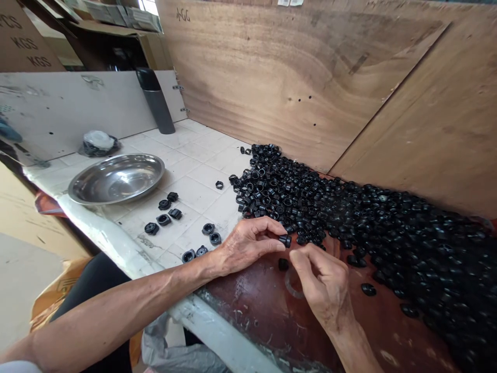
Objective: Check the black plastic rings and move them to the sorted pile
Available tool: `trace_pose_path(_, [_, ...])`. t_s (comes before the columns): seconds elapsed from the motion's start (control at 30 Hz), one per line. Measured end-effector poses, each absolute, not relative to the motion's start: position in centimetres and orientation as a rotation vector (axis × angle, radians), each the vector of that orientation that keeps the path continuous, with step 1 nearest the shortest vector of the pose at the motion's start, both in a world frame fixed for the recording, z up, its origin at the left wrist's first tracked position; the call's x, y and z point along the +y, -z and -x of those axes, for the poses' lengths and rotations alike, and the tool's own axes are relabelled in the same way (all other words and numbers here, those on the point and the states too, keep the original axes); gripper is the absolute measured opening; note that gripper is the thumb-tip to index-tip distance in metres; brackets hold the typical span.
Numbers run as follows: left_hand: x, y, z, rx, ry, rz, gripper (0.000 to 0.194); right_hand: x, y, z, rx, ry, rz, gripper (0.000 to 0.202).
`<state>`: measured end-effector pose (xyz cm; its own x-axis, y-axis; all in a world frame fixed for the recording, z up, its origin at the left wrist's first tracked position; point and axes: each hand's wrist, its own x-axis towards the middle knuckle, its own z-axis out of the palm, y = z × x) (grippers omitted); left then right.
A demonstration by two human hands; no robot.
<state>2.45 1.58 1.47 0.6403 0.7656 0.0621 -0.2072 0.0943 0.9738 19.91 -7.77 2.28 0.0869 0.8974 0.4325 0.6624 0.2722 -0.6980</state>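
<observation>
1. Swirly wood wall [272, 67] lines the table's [194, 178] back edge.
2. Left hand [246, 243] pinches a short, round black piece [286, 241] in from the front edge; its long way points toward the right hand [325, 284].
3. Those fingers curl; can't tell if holding.

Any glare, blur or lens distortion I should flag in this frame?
Head view: bright highlights on the metal bowl, and the window at top left is washed out; head view: the black parts heaped at the right look soft and merge darkly, while the left hand is fairly clear; head view: the bottle leans, probably from wide-lens distortion.
</observation>
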Motion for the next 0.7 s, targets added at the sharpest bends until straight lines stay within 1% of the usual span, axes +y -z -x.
trace_pose_path(0.03, [1.5, -1.5, -2.5, 0.53, -0.773, -1.266, 0.018, -7.7, -2.3, -19.9, -1.637, -0.341, 1.45, 0.02])
trace_pose_path(0.07, [1.5, -1.5, -2.6, 0.516, -0.768, -1.25, 0.018, -7.6, -2.2, -19.9, -1.635, -0.355, 1.44, 0.017])
trace_pose_path(0.13, [1.4, -1.5, -2.7, 0.486, -0.756, -1.241, 0.018, -7.5, -1.9, -20.0, -1.636, -0.374, 1.429, 0.019])
trace_pose_path(0.27, [1.6, -0.9, -2.7, 0.456, -0.773, -1.386, 0.016, -7.5, -1.4, -19.9, -1.622, -0.303, 1.463, 0.014])
trace_pose_path(0.37, [2.0, -0.4, -2.5, 0.433, -0.878, -1.723, 0.015, -7.5, -1.3, -19.7, -1.604, -0.324, 1.535, 0.018])
trace_pose_path(0.47, [2.0, -0.2, -2.5, 0.369, -0.909, -1.951, 0.015, -7.5, -1.5, -19.6, -1.507, -0.446, 1.653, 0.032])
trace_pose_path(0.53, [1.7, -0.4, -2.7, 0.419, -0.859, -1.88, 0.016, -7.4, -1.7, -19.7, -1.422, -0.521, 1.636, 0.026])
trace_pose_path(0.6, [1.3, -0.8, -2.8, 0.511, -0.775, -1.687, 0.02, -7.4, -1.9, -19.9, -1.399, -0.572, 1.544, 0.02])
trace_pose_path(0.7, [1.0, -1.3, -2.9, 0.553, -0.69, -1.51, 0.024, -7.3, -1.9, -20.2, -1.482, -0.555, 1.477, 0.016])
